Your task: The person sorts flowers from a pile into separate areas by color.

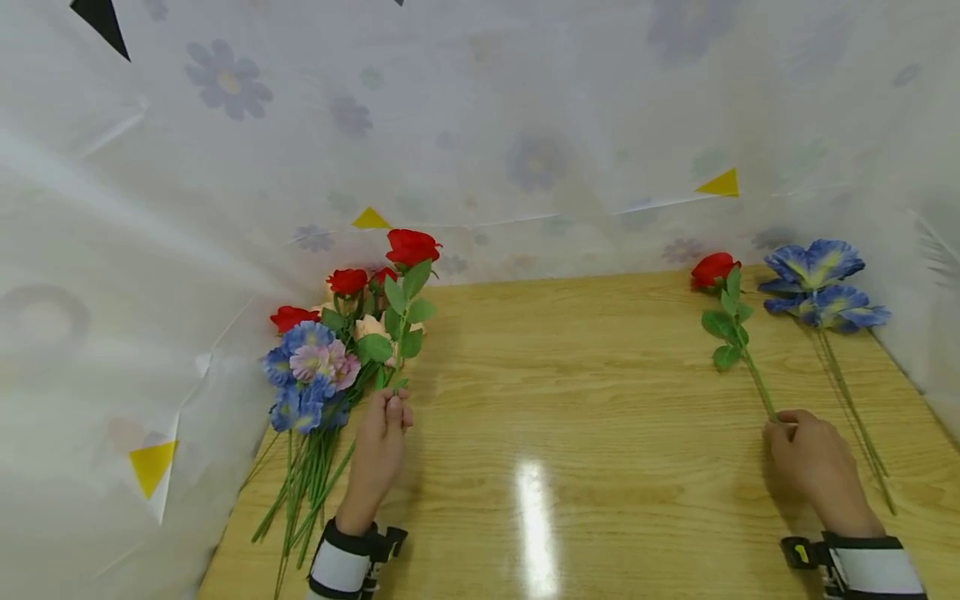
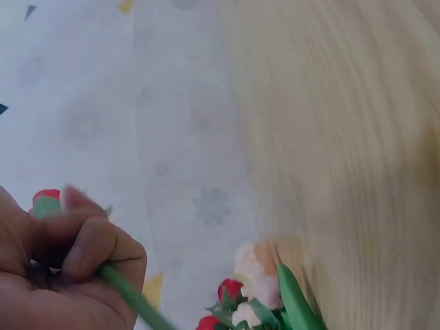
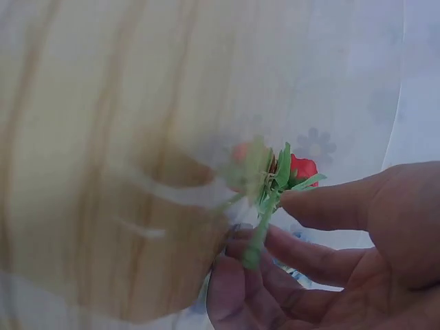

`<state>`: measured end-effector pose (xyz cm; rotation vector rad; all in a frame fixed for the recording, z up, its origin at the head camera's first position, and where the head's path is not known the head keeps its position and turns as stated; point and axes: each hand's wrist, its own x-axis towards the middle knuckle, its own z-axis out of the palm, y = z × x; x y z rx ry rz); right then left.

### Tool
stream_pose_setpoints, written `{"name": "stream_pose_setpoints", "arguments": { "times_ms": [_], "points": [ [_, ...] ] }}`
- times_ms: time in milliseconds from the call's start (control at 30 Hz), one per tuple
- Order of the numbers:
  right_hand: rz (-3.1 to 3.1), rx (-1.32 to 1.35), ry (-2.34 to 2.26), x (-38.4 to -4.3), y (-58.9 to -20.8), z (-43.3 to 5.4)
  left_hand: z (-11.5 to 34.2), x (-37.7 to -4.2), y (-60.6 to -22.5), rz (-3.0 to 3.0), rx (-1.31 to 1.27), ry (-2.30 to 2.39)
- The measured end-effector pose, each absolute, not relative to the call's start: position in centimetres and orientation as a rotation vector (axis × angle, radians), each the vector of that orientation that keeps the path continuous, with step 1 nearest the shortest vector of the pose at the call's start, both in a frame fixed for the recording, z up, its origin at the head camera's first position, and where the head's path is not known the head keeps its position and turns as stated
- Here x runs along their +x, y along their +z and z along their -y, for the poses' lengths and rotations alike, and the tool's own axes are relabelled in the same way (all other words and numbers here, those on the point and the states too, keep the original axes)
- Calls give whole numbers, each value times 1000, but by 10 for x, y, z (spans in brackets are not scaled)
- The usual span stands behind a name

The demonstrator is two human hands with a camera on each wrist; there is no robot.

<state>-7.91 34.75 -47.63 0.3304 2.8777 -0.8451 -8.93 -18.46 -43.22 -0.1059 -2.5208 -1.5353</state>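
Observation:
My left hand [image 1: 381, 446] grips the green stem of a red rose [image 1: 413, 247], its leafy upper part overlapping a heap of flowers in the head view. In the left wrist view, curled fingers [image 2: 103, 247] wrap this stem. On the right, my right hand [image 1: 813, 462] pinches the lower stem of another red rose [image 1: 715, 271], whose bloom points toward the back of the table. The right wrist view shows thumb and fingers about that green stem [image 3: 258, 240]. Beside this hand lie blue flowers [image 1: 840, 307] on long thin stems.
Heaped at the table's left are red roses [image 1: 347, 282], blue flowers [image 1: 307, 408], pink blossoms [image 1: 324, 364] and cream ones, their stems toward the front edge. The wooden table [image 1: 570, 375] spans between the hands. A patterned white sheet [image 1: 525, 108] walls the back and sides.

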Motion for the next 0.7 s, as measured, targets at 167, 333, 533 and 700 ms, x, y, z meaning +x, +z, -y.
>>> {"name": "stream_pose_setpoints", "arguments": {
  "times_ms": [167,333,533,700],
  "points": [
    [-2999,321,-797,-78,-476,-342,171,-90,-425,2462,-209,-1819],
    [-3173,261,-875,-75,-472,-329,156,-90,-418,2470,-296,-1877],
    [-3130,82,-1158,-72,-455,-294,140,-89,-411,2455,-404,-1920],
    [-2921,-79,-1284,-64,-449,-240,128,-89,-406,2409,-506,-2011]
  ]
}}
